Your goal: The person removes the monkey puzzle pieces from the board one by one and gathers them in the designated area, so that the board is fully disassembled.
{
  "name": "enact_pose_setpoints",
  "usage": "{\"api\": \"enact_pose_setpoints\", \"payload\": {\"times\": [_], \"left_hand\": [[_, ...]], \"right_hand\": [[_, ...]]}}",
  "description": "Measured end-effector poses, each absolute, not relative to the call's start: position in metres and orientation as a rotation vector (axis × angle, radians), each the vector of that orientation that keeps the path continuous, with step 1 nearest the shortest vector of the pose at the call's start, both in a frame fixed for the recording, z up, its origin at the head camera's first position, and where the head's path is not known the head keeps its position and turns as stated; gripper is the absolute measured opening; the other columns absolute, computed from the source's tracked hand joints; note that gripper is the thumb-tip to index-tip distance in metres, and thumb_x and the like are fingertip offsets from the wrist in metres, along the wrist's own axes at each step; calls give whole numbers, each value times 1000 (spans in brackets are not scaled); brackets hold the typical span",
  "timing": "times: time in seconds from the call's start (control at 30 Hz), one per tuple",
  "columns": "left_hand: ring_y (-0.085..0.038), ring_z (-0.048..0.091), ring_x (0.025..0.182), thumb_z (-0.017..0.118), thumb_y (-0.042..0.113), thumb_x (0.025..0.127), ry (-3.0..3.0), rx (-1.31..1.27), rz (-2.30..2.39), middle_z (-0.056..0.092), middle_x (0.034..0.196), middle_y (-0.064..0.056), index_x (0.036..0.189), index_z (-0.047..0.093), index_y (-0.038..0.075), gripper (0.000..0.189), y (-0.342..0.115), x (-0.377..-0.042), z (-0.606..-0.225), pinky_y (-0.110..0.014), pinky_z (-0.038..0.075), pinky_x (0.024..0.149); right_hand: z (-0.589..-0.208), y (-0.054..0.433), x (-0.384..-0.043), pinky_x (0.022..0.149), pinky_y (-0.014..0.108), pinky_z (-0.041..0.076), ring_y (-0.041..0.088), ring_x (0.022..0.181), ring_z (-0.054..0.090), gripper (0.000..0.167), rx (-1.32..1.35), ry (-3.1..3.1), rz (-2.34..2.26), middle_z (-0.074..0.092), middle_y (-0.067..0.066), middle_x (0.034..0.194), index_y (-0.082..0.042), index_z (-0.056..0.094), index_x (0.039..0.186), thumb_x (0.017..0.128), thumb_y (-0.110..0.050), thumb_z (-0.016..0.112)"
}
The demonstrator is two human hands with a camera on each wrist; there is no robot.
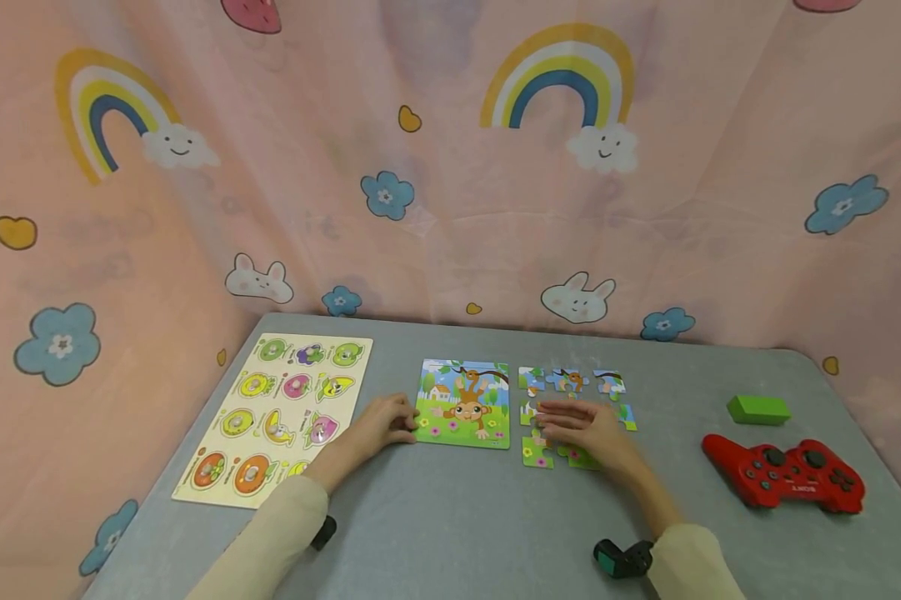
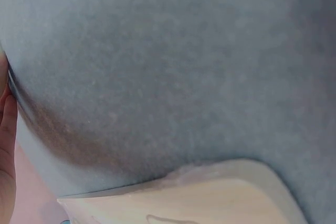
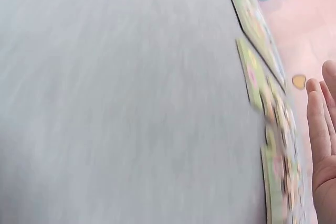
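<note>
A square monkey puzzle board (image 1: pixel 463 404) lies on the grey table. My left hand (image 1: pixel 385 423) is at its left edge, fingers bent, thumb and fingertips holding that edge. In the left wrist view only part of the left hand's fingers (image 2: pixel 6 129) shows, at the far left. To the right of the board lie several loose jigsaw pieces (image 1: pixel 537 452), spaced apart in rows. Over these pieces hovers my right hand (image 1: pixel 587 429), its fingers extended and pointing left, hiding the middle ones. The right wrist view has the right hand (image 3: pixel 323 135) raised above the pieces, nothing held.
A cream fruit puzzle board (image 1: pixel 297 363) with knobbed pieces lies at the left, beside the left forearm. Toward the right are a green block (image 1: pixel 758 410) and a red game controller (image 1: pixel 783 473). A pink patterned curtain (image 1: pixel 450 242) hangs behind the table (image 1: pixel 450 525).
</note>
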State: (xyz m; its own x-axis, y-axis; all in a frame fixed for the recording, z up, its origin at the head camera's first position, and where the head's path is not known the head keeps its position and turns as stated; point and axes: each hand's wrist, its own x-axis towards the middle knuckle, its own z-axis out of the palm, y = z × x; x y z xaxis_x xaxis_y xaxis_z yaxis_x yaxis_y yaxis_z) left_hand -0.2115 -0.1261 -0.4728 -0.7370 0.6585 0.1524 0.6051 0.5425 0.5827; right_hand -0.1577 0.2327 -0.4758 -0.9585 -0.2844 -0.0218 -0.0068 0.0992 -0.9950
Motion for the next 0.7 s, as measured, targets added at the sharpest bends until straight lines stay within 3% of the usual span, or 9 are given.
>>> {"api": "enact_pose_setpoints", "payload": {"times": [0.37, 0.7], "left_hand": [[-19, 60, 85, 77, 7, 78, 2677, 1129, 999, 63, 90, -9, 82, 71, 0, 11, -128, -211, -473, -32, 51, 78], [-20, 61, 87, 77, 9, 79, 2668, 1114, 995, 62, 90, -7, 82, 71, 2, 10, -128, -211, -472, -32, 51, 79]], "right_hand": [[-482, 184, -175, 88, 30, 49, 32, 115, 58, 47, -265, 2052, -2083, 52, 35, 126, 17, 49, 127, 83, 14, 64], [-484, 160, -176, 89, 30, 49, 41, 120, 51, 49, -168, 2128, -2012, 54, 33, 125, 16, 53, 124, 78, 15, 69]]}}
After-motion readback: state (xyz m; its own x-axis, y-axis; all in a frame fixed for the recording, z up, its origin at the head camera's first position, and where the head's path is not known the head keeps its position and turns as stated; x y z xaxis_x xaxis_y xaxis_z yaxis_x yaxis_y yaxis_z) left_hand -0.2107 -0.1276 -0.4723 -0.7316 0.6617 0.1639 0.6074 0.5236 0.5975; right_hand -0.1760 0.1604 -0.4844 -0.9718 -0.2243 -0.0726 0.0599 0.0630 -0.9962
